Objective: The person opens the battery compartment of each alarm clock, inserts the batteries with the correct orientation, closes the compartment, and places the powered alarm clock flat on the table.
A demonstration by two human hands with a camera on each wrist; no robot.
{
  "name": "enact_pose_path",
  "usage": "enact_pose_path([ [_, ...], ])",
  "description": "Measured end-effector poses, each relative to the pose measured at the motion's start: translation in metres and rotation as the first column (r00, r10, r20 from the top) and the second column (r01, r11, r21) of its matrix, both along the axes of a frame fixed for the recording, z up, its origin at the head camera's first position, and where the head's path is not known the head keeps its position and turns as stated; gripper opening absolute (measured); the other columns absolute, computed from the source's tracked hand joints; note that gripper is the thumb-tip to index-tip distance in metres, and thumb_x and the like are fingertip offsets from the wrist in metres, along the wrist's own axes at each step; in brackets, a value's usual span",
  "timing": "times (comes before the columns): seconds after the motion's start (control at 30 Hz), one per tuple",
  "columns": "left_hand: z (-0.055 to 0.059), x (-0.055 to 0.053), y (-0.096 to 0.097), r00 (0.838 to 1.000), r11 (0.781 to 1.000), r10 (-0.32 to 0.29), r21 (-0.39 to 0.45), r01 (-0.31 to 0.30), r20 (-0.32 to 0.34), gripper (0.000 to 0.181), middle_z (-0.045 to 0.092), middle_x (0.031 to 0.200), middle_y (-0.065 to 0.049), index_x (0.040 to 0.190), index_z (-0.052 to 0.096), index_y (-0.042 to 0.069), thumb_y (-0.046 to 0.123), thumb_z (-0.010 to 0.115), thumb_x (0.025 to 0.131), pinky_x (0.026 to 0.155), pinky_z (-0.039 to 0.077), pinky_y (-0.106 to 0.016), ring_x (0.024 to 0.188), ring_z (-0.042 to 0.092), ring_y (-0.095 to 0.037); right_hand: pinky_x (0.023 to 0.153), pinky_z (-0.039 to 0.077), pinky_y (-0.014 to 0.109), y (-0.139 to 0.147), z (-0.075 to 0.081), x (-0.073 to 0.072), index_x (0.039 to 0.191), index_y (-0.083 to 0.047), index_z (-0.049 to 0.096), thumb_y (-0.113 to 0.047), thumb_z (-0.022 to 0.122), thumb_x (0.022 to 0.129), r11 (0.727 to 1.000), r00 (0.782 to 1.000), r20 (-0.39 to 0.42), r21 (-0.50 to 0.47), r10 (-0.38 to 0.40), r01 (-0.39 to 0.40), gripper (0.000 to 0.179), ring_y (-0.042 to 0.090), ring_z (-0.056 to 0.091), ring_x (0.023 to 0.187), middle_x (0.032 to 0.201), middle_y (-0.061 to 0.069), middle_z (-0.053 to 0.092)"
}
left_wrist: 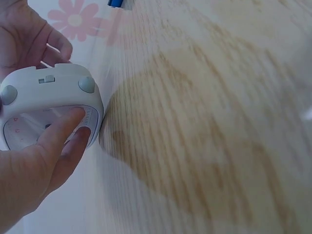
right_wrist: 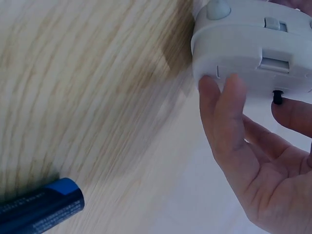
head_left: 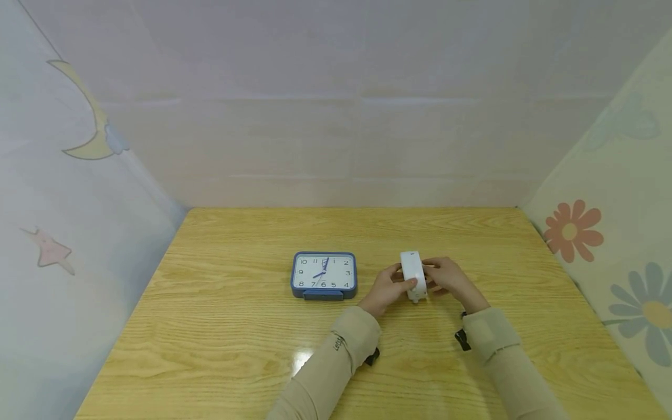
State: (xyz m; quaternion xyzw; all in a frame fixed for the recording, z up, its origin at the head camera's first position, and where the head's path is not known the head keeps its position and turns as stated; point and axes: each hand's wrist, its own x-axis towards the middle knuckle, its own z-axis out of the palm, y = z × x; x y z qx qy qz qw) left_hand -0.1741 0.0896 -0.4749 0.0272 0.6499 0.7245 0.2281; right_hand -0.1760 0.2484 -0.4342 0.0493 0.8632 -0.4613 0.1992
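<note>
A white alarm clock (head_left: 413, 271) is turned on its side between the two hands, its dial facing left. My left hand (head_left: 387, 290) holds it, thumb along the near edge; in the left wrist view its fingers lie against the dial (left_wrist: 29, 129). From the other side my right hand (head_left: 448, 280) reaches the clock's back. In the right wrist view, bent fingers (right_wrist: 229, 105) touch the back's edge, and the thumb is at a small black knob (right_wrist: 278, 97). Grey round feet (left_wrist: 87, 85) and a small switch (left_wrist: 47, 79) show on the casing.
To the left on the wooden table (head_left: 236, 350) lies a blue rectangular clock (head_left: 324, 277), dial up. A dark blue battery (right_wrist: 41, 207) lies near the right hand. Pale curtains (head_left: 336, 134) with printed flowers and a moon surround the table.
</note>
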Motion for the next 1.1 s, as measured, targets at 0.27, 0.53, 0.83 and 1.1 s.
enact_pose_path([
  [0.27, -0.002, -0.001, -0.001, 0.999, 0.999, -0.016, -0.04, 0.015, -0.03, 0.056, 0.053, 0.121, -0.014, 0.134, 0.042, 0.002, 0.016, 0.065, 0.085, 0.085, 0.046, -0.039, 0.107, 0.052, -0.023, 0.068, 0.052, 0.044, 0.0, -0.001, -0.001, 0.133, 0.013, 0.034, -0.022, 0.034, 0.098, 1.0, 0.999, 0.052, -0.024, 0.015, -0.014, 0.049, 0.029, 0.061, 0.083, 0.113, 0.029, 0.053],
  [0.53, -0.001, -0.001, -0.001, 1.0, 1.0, -0.016, -0.024, 0.016, -0.009, 0.056, 0.052, 0.122, -0.014, 0.134, 0.042, 0.003, 0.016, 0.065, 0.085, 0.086, 0.046, -0.04, 0.108, 0.052, -0.023, 0.067, 0.052, 0.043, 0.003, -0.003, -0.003, 0.134, 0.012, 0.033, -0.022, 0.033, 0.099, 0.997, 0.995, 0.095, -0.071, 0.013, -0.007, 0.049, 0.026, 0.061, 0.08, 0.112, 0.028, 0.053],
  [0.83, 0.001, 0.0, -0.002, 1.0, 1.0, -0.023, -0.021, 0.023, -0.008, 0.056, 0.052, 0.122, -0.015, 0.135, 0.042, 0.003, 0.015, 0.065, 0.085, 0.087, 0.045, -0.042, 0.107, 0.052, -0.022, 0.069, 0.053, 0.043, 0.009, -0.005, -0.009, 0.13, 0.014, 0.037, -0.021, 0.036, 0.098, 0.992, 0.99, 0.139, -0.127, 0.026, -0.008, 0.048, 0.024, 0.06, 0.079, 0.11, 0.026, 0.055],
  [1.1, 0.002, -0.001, -0.003, 0.999, 0.999, -0.035, 0.037, 0.035, 0.001, 0.062, 0.052, 0.119, -0.016, 0.14, 0.034, 0.005, 0.01, 0.063, 0.086, 0.084, 0.047, -0.04, 0.106, 0.053, -0.025, 0.067, 0.053, 0.044, 0.007, -0.004, -0.014, 0.13, 0.015, 0.036, -0.014, 0.035, 0.097, 0.995, 0.986, 0.162, -0.096, 0.045, -0.029, 0.044, 0.025, 0.06, 0.077, 0.104, 0.024, 0.057],
])
